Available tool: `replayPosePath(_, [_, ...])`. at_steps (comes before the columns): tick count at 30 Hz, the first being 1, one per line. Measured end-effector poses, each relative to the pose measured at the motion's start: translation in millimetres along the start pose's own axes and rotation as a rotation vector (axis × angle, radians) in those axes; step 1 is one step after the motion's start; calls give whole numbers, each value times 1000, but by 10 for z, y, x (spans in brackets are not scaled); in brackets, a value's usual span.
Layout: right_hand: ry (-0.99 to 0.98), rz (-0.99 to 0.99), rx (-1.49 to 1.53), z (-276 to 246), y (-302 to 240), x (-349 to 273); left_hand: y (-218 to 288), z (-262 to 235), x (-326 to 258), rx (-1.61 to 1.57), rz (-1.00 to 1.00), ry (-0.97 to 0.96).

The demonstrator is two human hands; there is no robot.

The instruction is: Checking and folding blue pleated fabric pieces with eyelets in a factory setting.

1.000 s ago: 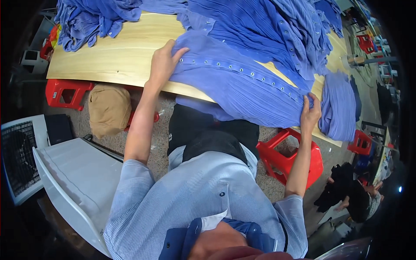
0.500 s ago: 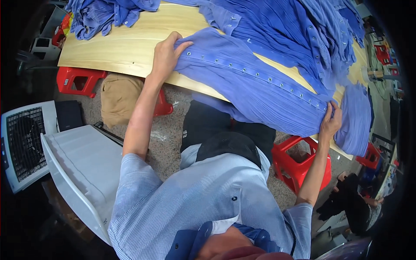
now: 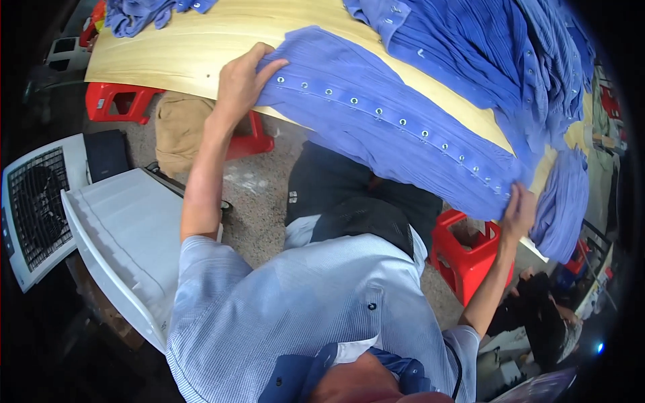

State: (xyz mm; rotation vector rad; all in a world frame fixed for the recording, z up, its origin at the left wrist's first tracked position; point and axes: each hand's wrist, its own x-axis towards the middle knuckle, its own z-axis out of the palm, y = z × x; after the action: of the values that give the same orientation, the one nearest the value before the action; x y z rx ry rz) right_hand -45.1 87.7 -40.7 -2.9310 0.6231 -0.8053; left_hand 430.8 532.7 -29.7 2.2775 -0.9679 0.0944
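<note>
A blue pleated garment (image 3: 383,144) with a row of metal snaps along its placket stretches between my hands, partly over the table's near edge. My left hand (image 3: 240,79) grips its left end, thumb on top and the other fingers hidden beneath the cloth. At the far right end my right hand (image 3: 518,209) pinches the cloth near the last snaps. The fabric is held fairly taut, with its lower edge hanging above my lap.
A pale wooden table (image 3: 161,50) carries a large pile of blue garments (image 3: 463,47) and folded blue cloth (image 3: 561,205) at the right. Below are red stools (image 3: 467,252), a tan bundle (image 3: 180,131) and a white fan unit (image 3: 44,208). Another person (image 3: 547,312) is at lower right.
Both hands keep hold of the garment. In the picture, the left hand has shifted slightly left and up, the right slightly down, and the cloth looks more spread out. The view has shifted too.
</note>
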Motion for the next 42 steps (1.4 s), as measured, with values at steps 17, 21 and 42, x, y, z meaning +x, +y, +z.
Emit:
replayPosePath(17, [224,148,151,56,-415,118,1664,696,-261,303,465,-476])
replayPosePath(21, [254,148,137,75,-321,288,1477,798,29,320,488,-476])
replayPosePath(42, [-92,1058,779,381,-1705,-1360,1377,969,348,232,677,-119])
